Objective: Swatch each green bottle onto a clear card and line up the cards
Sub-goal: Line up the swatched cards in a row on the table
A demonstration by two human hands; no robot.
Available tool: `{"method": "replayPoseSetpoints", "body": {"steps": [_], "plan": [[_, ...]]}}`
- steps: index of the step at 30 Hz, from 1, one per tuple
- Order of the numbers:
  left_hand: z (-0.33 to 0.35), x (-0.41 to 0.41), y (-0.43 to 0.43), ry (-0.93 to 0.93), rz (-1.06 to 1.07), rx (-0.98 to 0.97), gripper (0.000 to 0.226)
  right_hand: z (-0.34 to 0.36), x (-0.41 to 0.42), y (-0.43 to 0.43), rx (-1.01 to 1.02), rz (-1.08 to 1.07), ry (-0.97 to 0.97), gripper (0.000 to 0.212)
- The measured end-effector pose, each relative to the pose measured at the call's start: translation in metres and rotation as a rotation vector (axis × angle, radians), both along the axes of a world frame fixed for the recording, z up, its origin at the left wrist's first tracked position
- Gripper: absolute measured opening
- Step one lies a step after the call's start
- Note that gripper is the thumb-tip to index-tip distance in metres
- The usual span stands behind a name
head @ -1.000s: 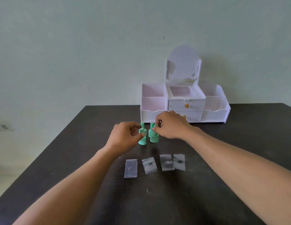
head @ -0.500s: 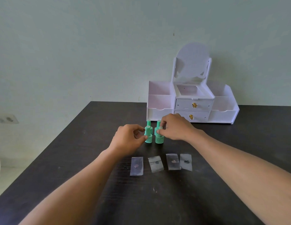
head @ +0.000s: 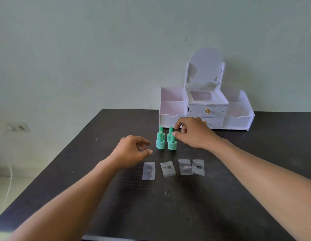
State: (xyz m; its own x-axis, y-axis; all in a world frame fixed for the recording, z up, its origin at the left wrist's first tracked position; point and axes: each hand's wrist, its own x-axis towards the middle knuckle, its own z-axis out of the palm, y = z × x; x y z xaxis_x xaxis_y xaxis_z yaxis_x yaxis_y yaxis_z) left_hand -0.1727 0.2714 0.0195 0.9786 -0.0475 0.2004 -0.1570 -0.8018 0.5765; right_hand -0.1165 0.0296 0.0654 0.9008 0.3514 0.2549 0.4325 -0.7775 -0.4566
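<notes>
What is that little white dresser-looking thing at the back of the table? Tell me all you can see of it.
The white organizer stands upright at the back of the dark table, near the wall. It looks like board or plastic. An oval mirror-shaped panel rises between two posts; below it sits an open tray over two shut drawers with gold knobs. Stepped open bins flank both sides, nothing visible inside. The right hand covers part of the lower drawer from view.
</notes>
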Motion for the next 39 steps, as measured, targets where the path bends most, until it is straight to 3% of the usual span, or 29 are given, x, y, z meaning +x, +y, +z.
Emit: {"method": "replayPoseSetpoints", "body": {"steps": [6,14,19,39], "plan": [[-0.008,-0.022,0.022,0.185,-0.070,0.057,0.052,-0.021,-0.030,-0.006,-0.057,0.175,0.130,0.023],[-0.025,-0.029,0.021,0.188,-0.092,0.219,0.070,-0.046,-0.046,0.004,-0.343,0.236,0.089,0.045],[-0.028,-0.027,0.018,0.155,-0.078,0.251,0.057,-0.054,-0.043,0.007,-0.414,0.233,0.082,0.047],[-0.022,0.001,0.081,0.207,-0.021,0.206,0.055,-0.064,-0.030,0.089,-0.314,0.176,0.046,0.048]]}}
